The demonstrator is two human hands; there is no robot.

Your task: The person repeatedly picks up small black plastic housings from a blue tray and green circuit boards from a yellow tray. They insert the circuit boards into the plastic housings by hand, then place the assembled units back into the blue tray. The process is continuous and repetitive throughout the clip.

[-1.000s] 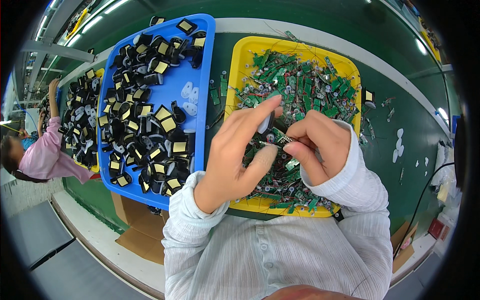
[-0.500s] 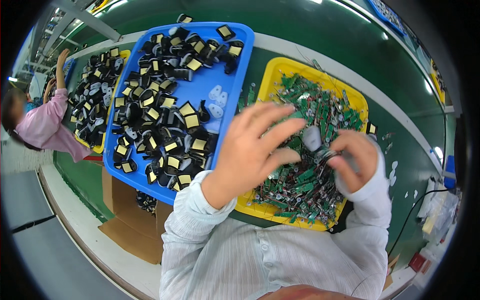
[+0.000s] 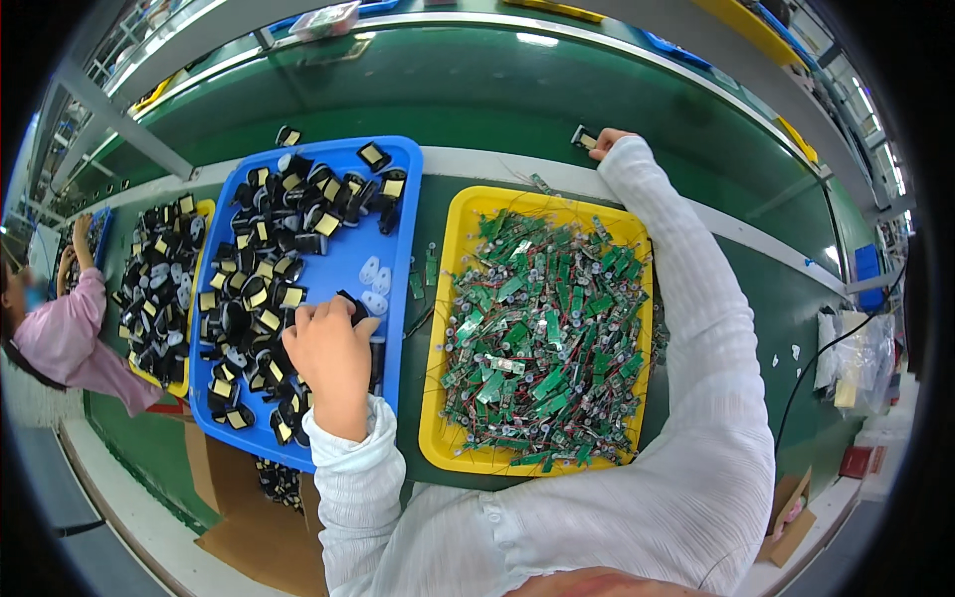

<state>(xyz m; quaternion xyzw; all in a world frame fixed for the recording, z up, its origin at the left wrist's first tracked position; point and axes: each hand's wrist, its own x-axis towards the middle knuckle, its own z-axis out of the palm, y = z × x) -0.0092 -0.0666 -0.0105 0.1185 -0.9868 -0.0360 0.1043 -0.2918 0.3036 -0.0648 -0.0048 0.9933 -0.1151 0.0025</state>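
Note:
My left hand is over the blue tray, its fingers closed around a black plastic casing that they partly hide. The tray is heaped with similar black casings bearing cream pads, and a few pale grey oval covers lie beside the fingers. With the arm stretched far forward, my right hand pinches another black casing with a cream pad over the green surface beyond the pale rail. Between my arms stands a yellow tray full of green circuit boards with thin wires.
A second yellow tray of black casings stands on the left, near a person in a pink top. One casing lies beyond the blue tray. An open cardboard box is below the table edge. Clear plastic bags lie at right.
My left hand has moved from above the circuit boards to the casings in the blue tray. My right hand has reached far forward past the rail. The view has shifted.

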